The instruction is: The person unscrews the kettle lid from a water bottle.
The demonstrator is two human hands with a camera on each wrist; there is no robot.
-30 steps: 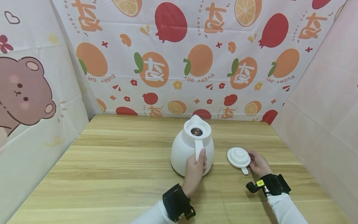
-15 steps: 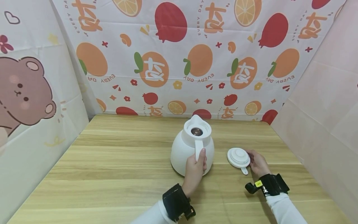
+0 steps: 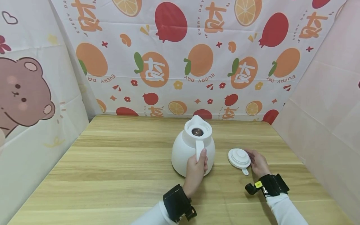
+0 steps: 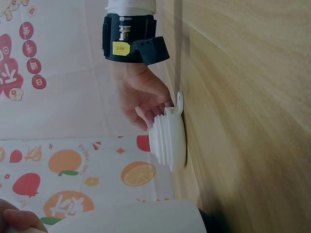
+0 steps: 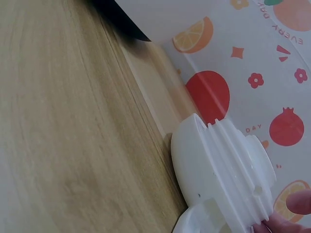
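Note:
A white round-bodied thermal jug (image 3: 180, 153) stands upright on the table with its top uncovered, showing a dark opening. My left hand (image 3: 195, 172) grips the jug's handle, thumb up along it. To the right of the jug lies a white stepped lid (image 3: 239, 157), its small tab pointing toward me. My right hand (image 3: 259, 164) rests beside the lid's right edge, fingers loosely bent. In the left wrist view the fingers of that hand (image 4: 141, 94) reach to the lid (image 4: 170, 141), its thumb apart from it. Contact is partly hidden.
The wood-grain table (image 3: 118, 168) reaches back to a fruit-print cloth (image 3: 180, 59). Pale cloth walls (image 3: 323, 109) stand at both sides, the left one with a printed bear. Each wrist wears a black strap with a camera (image 3: 273, 185).
My right hand and wrist have shifted slightly to the left beside the lid. The lid has hardly moved. My left hand and the jug have stayed in place.

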